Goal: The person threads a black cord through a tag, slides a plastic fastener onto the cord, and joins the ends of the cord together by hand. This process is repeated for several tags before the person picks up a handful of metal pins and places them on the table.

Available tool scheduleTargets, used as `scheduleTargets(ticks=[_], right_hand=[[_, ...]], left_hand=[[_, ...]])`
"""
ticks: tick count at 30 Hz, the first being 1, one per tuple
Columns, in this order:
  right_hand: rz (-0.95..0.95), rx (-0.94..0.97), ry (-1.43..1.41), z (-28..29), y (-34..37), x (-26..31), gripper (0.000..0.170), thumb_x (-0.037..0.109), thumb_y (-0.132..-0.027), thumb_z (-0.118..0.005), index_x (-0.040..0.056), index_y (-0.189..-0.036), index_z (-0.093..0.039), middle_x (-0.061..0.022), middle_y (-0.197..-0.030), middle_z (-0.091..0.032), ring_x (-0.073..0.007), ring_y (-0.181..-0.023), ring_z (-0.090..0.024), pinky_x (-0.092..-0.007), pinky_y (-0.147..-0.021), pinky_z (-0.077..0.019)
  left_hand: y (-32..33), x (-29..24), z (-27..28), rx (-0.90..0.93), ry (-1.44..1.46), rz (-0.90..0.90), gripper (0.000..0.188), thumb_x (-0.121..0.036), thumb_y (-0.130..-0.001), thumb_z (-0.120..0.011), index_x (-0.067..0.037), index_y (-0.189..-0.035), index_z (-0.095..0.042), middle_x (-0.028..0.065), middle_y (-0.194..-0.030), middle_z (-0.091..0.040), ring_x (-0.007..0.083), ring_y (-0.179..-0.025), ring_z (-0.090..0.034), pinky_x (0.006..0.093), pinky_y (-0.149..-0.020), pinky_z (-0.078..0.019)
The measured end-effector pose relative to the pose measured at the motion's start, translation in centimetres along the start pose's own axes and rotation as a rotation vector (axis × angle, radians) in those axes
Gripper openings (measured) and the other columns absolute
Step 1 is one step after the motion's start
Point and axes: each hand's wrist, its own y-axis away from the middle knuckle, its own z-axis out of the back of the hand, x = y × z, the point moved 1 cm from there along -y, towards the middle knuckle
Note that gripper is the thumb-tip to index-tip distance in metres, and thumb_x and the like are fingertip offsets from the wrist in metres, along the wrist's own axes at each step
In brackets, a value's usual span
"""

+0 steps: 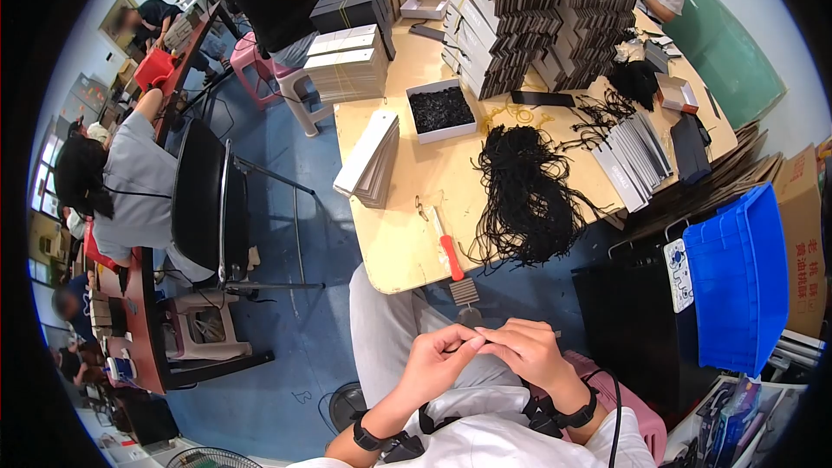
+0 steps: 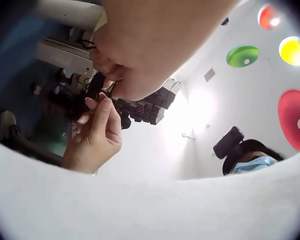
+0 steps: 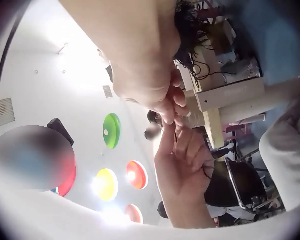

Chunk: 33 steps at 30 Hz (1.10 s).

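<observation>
Lower centre: one left hand (image 1: 444,360), one right hand (image 1: 530,352), fingertips pinched closed on one dark cord (image 3: 176,136); above: one black cord bundle (image 1: 530,199).

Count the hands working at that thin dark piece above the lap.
2: the left hand and, facing it, the right hand, both pinching the thin dark piece where their fingertips meet.

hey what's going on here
Someone sits at the table, pinching something thin and dark, probably a cord, between the fingertips of their left hand and right hand, over their lap. On the table lie a heap of black cords, a red-handled tool and an open box of small black pieces.
</observation>
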Motion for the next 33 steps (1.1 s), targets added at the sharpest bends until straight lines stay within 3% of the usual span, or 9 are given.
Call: scheduleTargets(ticks=[6,10,13,15,18,21,26,30,33], right_hand=[[-0.04,0.13,0.005,0.6,0.3,-0.2,0.01,0.008,-0.076,-0.073,0.0024,-0.081,-0.066,-0.0071,-0.067,-0.063,-0.0215,-0.055,-0.06,-0.0307,-0.049,-0.0464],[-0.12,0.3,-0.127,1.5,0.7,-0.6,0.008,0.007,-0.076,-0.073,0.0027,-0.08,-0.067,-0.0076,-0.067,-0.062,-0.0216,-0.054,-0.06,-0.0305,-0.048,-0.0458],[0.013,0.253,-0.148,1.9,0.8,0.0,0.007,0.004,-0.076,-0.073,0.0026,-0.082,-0.07,-0.0063,-0.063,-0.063,-0.0168,-0.049,-0.059,-0.0269,-0.045,-0.0443],[-0.064,0.253,-0.248,2.0,1.1,0.1,0.006,0.003,-0.077,-0.072,0.0015,-0.082,-0.07,-0.0065,-0.066,-0.065,-0.0159,-0.052,-0.062,-0.0252,-0.047,-0.0459],[-0.17,0.246,-0.387,2.2,1.1,0.2,0.006,0.0,-0.079,-0.07,-0.0009,-0.084,-0.07,-0.0074,-0.071,-0.069,-0.0148,-0.057,-0.067,-0.0224,-0.05,-0.0488],[-0.253,0.233,-0.407,2.4,1.0,0.6,0.007,-0.001,-0.08,-0.069,-0.0028,-0.086,-0.07,-0.0084,-0.074,-0.07,-0.0142,-0.06,-0.068,-0.0212,-0.051,-0.0501],[-0.453,0.134,-0.438,2.6,1.9,-0.4,0.009,-0.003,-0.083,-0.065,-0.0048,-0.091,-0.068,-0.0099,-0.078,-0.07,-0.0146,-0.065,-0.069,-0.0226,-0.057,-0.0522],[-0.5,-0.007,-0.434,2.6,2.6,-1.9,0.008,-0.003,-0.082,-0.066,-0.0058,-0.089,-0.068,-0.0102,-0.081,-0.069,-0.0132,-0.067,-0.067,-0.022,-0.057,-0.0521],[-0.546,-0.023,-0.443,3.1,2.8,-2.2,0.007,-0.002,-0.082,-0.066,-0.0058,-0.087,-0.067,-0.0095,-0.081,-0.069,-0.0124,-0.067,-0.066,-0.0216,-0.057,-0.0519]], left_hand=[[0.0,-0.4,0.7,-0.108,-0.238,-0.037,0.012,-0.007,-0.093,-0.058,-0.003,-0.1,-0.049,-0.0086,-0.059,-0.041,-0.0021,-0.055,-0.03,0.0202,-0.046,-0.0216],[0.2,-0.7,1.1,-0.004,-0.253,-0.117,0.017,-0.005,-0.091,-0.06,-0.003,-0.104,-0.049,-0.0085,-0.056,-0.034,0.0,-0.052,-0.026,0.0214,-0.046,-0.0193],[0.2,-2.5,1.4,0.088,-0.349,-0.179,0.016,-0.005,-0.091,-0.061,-0.002,-0.103,-0.051,-0.0075,-0.055,-0.032,0.0012,-0.052,-0.025,0.0217,-0.047,-0.0196],[0.4,-2.7,1.6,0.145,-0.391,-0.202,0.014,-0.006,-0.091,-0.061,-0.002,-0.103,-0.053,-0.0069,-0.054,-0.032,0.0018,-0.052,-0.025,0.0219,-0.048,-0.0201],[0.2,-2.7,1.7,0.173,-0.398,-0.172,0.012,-0.007,-0.092,-0.06,-0.002,-0.102,-0.056,-0.0036,-0.058,-0.038,0.0036,-0.054,-0.029,0.0226,-0.049,-0.0247],[0.0,-1.9,1.8,0.185,-0.438,-0.17,0.017,-0.015,-0.094,-0.058,-0.004,-0.106,-0.055,0.0033,-0.061,-0.046,0.0124,-0.053,-0.043,0.0269,-0.052,-0.0362],[0.0,-1.5,2.3,0.149,-0.431,-0.173,0.017,0.0,-0.091,-0.056,0.002,-0.108,-0.058,0.0082,-0.083,-0.063,0.0124,-0.077,-0.063,0.0252,-0.068,-0.0488],[-0.3,0.3,2.9,0.027,-0.543,-0.248,0.017,0.002,-0.089,-0.059,0.002,-0.106,-0.059,0.0087,-0.086,-0.065,0.0132,-0.081,-0.065,0.0251,-0.071,-0.0506],[-0.2,0.9,3.2,-0.072,-0.433,-0.139,0.016,0.002,-0.088,-0.061,0.003,-0.104,-0.06,0.008,-0.088,-0.066,0.0147,-0.084,-0.067,0.0259,-0.075,-0.0524]])
